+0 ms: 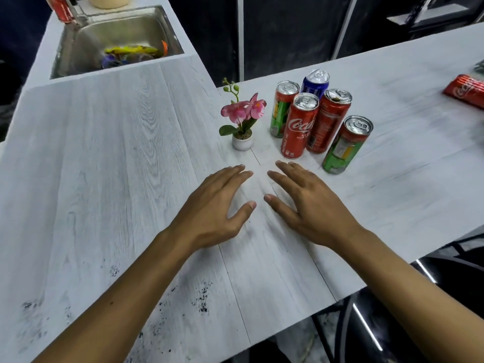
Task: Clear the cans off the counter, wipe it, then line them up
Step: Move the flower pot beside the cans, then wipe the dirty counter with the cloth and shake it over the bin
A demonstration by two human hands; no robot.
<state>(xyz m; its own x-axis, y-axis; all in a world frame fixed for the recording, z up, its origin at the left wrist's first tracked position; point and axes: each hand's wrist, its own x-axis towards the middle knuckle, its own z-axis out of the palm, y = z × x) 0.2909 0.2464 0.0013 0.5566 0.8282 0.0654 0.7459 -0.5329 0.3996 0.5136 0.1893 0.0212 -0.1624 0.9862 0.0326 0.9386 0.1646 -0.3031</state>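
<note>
Several tall cans stand clustered on the white wood-grain counter [104, 158]: a red Coca-Cola can [298, 127] in front, a second red can [328, 121] beside it, a blue can [314, 81] behind, and two red-and-green cans [282, 108] [345, 145]. Another red can [465, 91] lies on its side at the far right. My left hand [212, 205] and my right hand [311, 203] rest flat on the counter, palms down, fingers spread, empty, just short of the cluster.
A small potted pink flower [243, 119] stands left of the cans. A steel sink [117, 40] holding wrappers is at the back left, a red can [61, 7] beside its tap. Dark specks mark the counter near its front edge [201, 297].
</note>
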